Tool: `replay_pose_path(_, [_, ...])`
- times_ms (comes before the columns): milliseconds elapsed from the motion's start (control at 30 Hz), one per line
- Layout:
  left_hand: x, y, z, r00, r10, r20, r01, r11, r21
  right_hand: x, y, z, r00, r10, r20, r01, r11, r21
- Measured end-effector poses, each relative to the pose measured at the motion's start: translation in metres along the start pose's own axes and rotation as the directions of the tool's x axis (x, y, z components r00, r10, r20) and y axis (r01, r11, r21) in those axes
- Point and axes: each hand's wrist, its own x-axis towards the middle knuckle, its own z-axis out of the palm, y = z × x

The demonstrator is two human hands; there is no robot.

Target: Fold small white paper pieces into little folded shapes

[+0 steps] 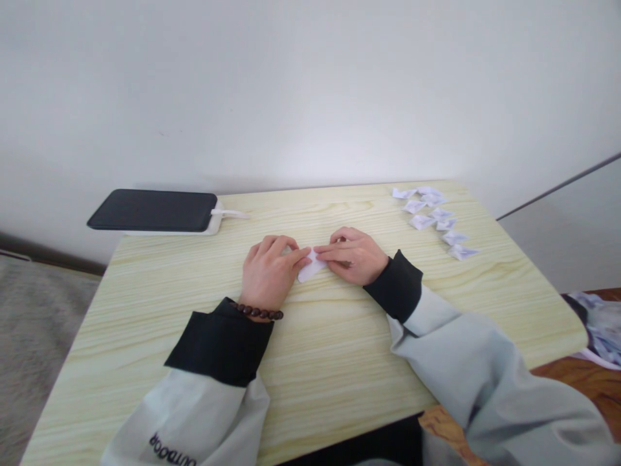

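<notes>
A small folded piece of white paper (309, 268) is held between my two hands, just above or on the middle of the table. My left hand (272, 268), with a dark bead bracelet at the wrist, pinches the paper's left side between thumb and fingers. From the other side, my right hand (353, 255) grips the paper's right part with its fingertips. The fingers hide some of the folds. To the right rear lie several small folded white paper pieces (422, 222), pointed in shape and set close together.
At the back left, a black phone-like device (155, 210) rests on a white block with a short white cable (230, 213). A white wall (310, 97) borders the far edge of the pale wooden table (339, 362). Crumpled cloth (601, 323) lies beyond the right edge.
</notes>
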Motion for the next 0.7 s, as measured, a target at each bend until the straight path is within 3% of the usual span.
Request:
replay_pose_path(200, [0.001,0.002,-0.002,0.999,-0.005,0.033,0.004,1.0,0.031,0.001,-0.004,-0.002,1.0,0.008,0.016,-0.009,1.0,0.028])
replay_pose_path(400, [0.001,0.005,-0.004,0.997,-0.041,0.059,0.039,0.999,0.036,0.003,-0.008,-0.002,0.997,0.065,0.032,-0.063,0.996,-0.059])
replay_pose_path(700, [0.001,0.004,-0.002,0.997,-0.062,0.046,0.061,0.998,0.015,-0.011,-0.005,-0.015,0.992,0.127,0.017,-0.125,0.989,-0.082])
